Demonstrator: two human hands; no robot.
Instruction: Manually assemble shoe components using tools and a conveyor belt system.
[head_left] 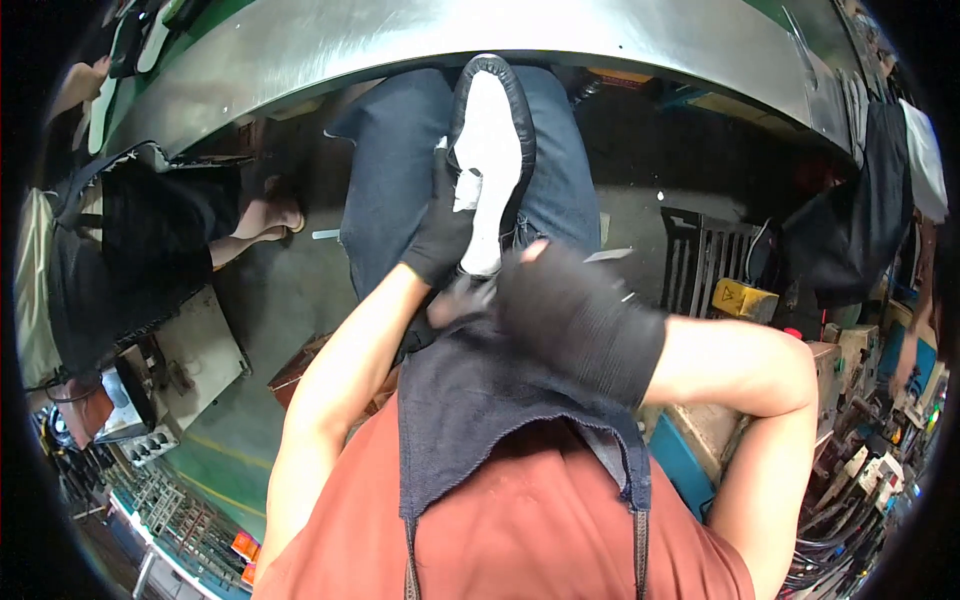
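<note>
A black shoe (487, 140) lies sole-side up along my thighs, its toe pointing at the bench. White covers its bottom, and the black upper is gathered in folds around the toe. My left hand (447, 220), in a black glove with white wrapping on a fingertip, is closed around the shoe's left side. My right hand (560, 310), in a black knitted glove, is close to the heel and smeared by motion. Its thumb tip is bare and its fingers look curled. A thin pale strip (610, 255) sticks out beside that hand; whether it is held is unclear.
A curved metal bench edge (400, 70) runs just past my knees. A dark blue apron (480, 410) covers my front. To the right stand a yellow box (745, 298), a dark slatted grate and machinery. Other people's limbs show at the left and right.
</note>
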